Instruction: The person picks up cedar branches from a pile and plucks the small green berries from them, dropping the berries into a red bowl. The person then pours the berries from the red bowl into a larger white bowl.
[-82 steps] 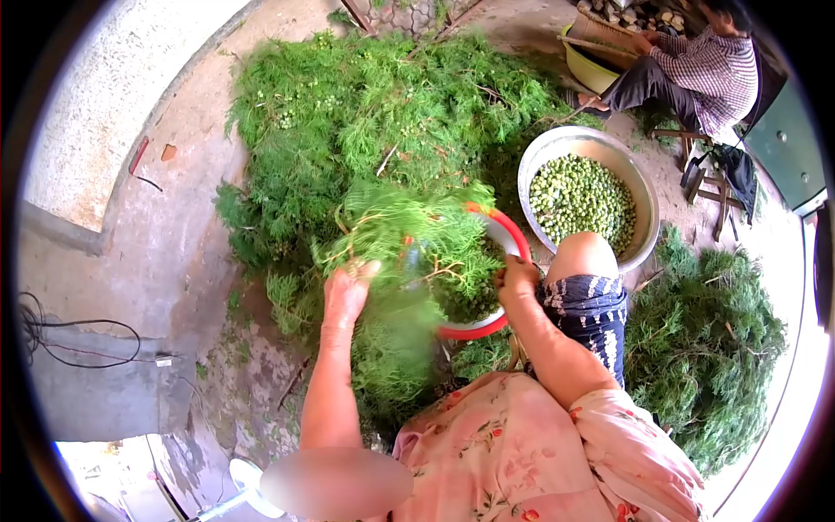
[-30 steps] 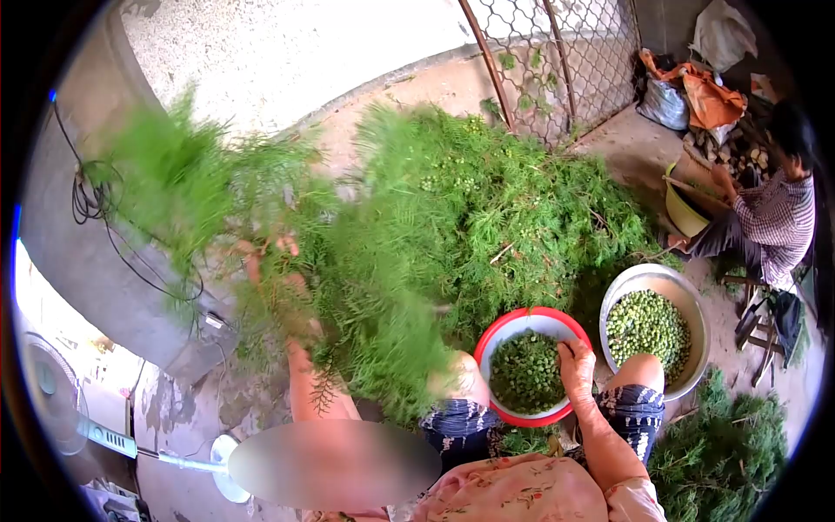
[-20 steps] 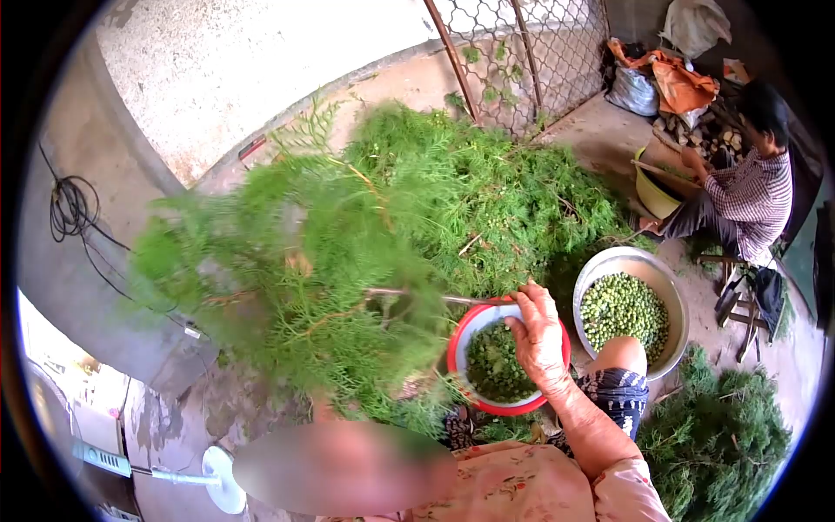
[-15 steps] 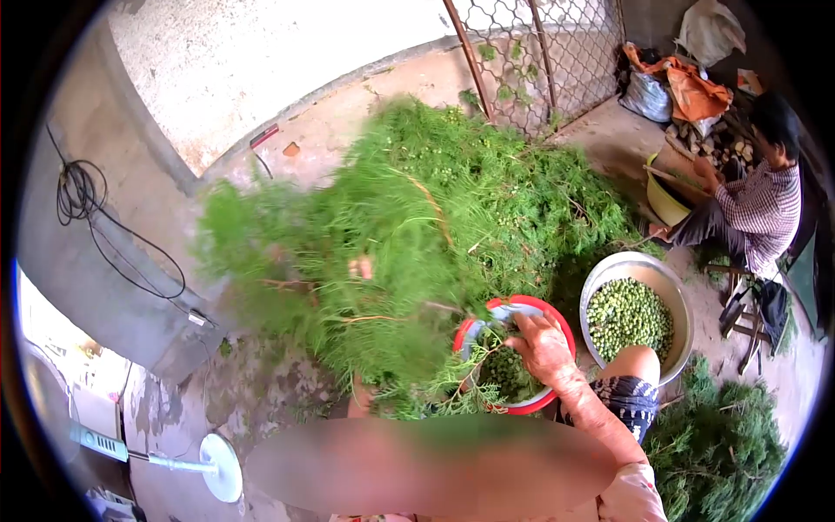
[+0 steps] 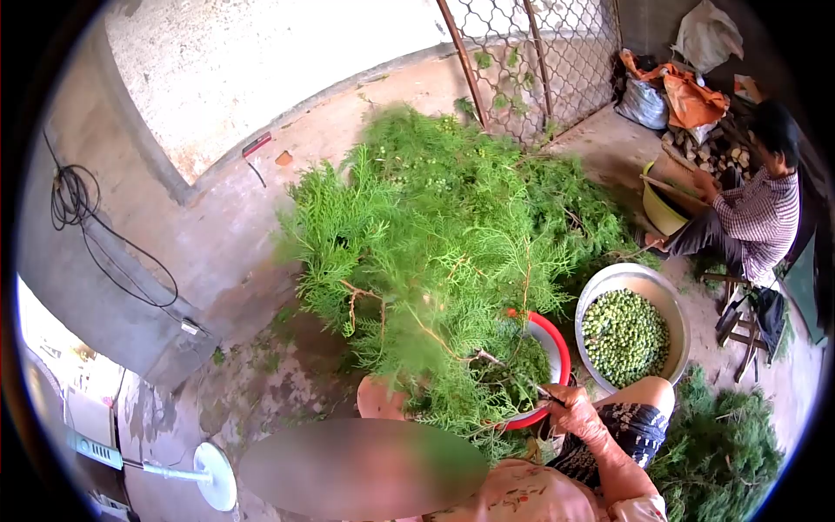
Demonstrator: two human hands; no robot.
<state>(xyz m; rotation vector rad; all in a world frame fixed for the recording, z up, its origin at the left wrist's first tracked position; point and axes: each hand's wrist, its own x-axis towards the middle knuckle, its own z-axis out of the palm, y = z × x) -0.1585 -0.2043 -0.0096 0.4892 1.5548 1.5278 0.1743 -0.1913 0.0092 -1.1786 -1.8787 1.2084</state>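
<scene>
A large leafy green branch (image 5: 417,287), blurred in part, is held up in front of me and leans over a red-rimmed bucket (image 5: 565,348). Its foliage covers nearly all of my left hand (image 5: 427,301); only a small blurred patch of skin shows where it grips the branch. My right hand (image 5: 576,412) is closed on a slim dark-handled tool (image 5: 551,396) at the bucket's near right rim. I cannot tell the tool's kind. Sprigs hang over the bucket mouth and hide most of what is inside.
Right of the bucket stands a metal basin (image 5: 686,348) of small green fruits. More branches (image 5: 591,204) are piled behind, with a heap of greenery (image 5: 722,444) at lower right. A person (image 5: 757,209) sits by a yellow tub (image 5: 661,210). A fan (image 5: 215,477) is at lower left.
The leafy branch has swung right, over the bucket. My right hand has drawn back from above the bucket to its near right rim, and the dark tool now shows in it.
</scene>
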